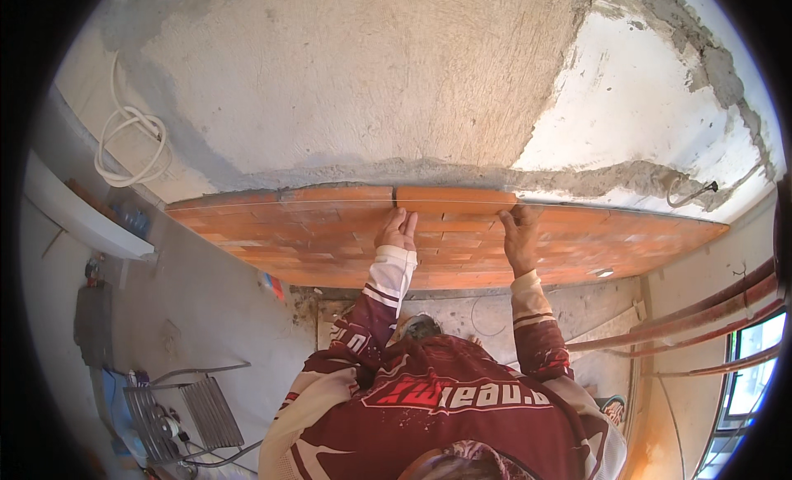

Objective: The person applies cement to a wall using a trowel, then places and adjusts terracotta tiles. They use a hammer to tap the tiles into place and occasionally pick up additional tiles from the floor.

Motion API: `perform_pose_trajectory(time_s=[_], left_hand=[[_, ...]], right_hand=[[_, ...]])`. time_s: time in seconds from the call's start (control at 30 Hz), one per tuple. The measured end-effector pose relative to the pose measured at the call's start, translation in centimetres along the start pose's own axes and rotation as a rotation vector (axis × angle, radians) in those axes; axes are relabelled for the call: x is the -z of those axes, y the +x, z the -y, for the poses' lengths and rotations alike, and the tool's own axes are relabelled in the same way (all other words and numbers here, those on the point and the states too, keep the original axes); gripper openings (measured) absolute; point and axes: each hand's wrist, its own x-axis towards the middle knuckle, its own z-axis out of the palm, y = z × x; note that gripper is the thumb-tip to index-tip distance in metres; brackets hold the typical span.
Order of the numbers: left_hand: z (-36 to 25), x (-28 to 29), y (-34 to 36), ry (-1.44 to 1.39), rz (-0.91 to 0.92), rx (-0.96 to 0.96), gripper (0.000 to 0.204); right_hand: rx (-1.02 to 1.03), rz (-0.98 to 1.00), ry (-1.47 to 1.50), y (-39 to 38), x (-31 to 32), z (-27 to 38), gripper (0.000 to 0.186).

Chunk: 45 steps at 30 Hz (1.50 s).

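An orange brick tile (456, 201) lies in the top row of the brick-clad wall, between my two hands. My left hand (397, 231) is at its left end, the fingertips at its lower edge and pressed against it. At the other end, my right hand (520, 239) grips the tile's corner between thumb and fingers. A thin pale string (330, 201) runs level across the top row, passing over the tile's face. To its left sits another orange brick tile (337, 194), with a narrow dark gap between the two. Grey mortar (462, 174) shows just above.
Bare plaster (355, 75) covers the wall above the rows. A coiled white cable (130, 146) hangs at the left, and a short cable (693, 195) sticks out at the right. A metal-framed chair (186, 410) stands lower left. Reddish poles (693, 319) cross the right side near a window (747, 381).
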Motion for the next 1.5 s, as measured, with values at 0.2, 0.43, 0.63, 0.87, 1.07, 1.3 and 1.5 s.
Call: perform_pose_trajectory(time_s=[0.2,0.43,0.63,0.87,1.07,1.3,1.5], left_hand=[[-0.1,-0.1,0.2,0.024,-0.077,-0.014,0.023],[-0.1,0.0,0.4,0.083,-0.065,-0.036,0.034],[-0.4,0.0,0.4,0.056,-0.06,-0.039,0.026],[-0.2,0.6,1.3,0.036,-0.059,-0.053,0.028],[-0.6,0.8,1.8,0.066,-0.048,-0.026,0.029],[-1.0,0.1,0.9,0.083,-0.025,-0.031,0.029],[-1.1,0.3,1.2,0.09,-0.008,-0.04,0.03]], right_hand=[[0.011,-0.091,0.089,0.1,-1.4,-0.8,0.018],[0.046,-0.087,-0.104,0.3,-1.5,-0.7,0.021],[0.093,-0.134,-0.182,0.2,-1.9,-0.4,0.022],[-0.004,-0.079,-0.2,0.1,-1.8,-0.8,0.02],[0.128,-0.141,-0.262,0.4,-2.1,-1.8,0.019],[0.145,-0.154,-0.315,0.4,-2.0,-1.2,0.02],[0.018,-0.085,-0.316,0.3,-2.0,0.1,0.027]])
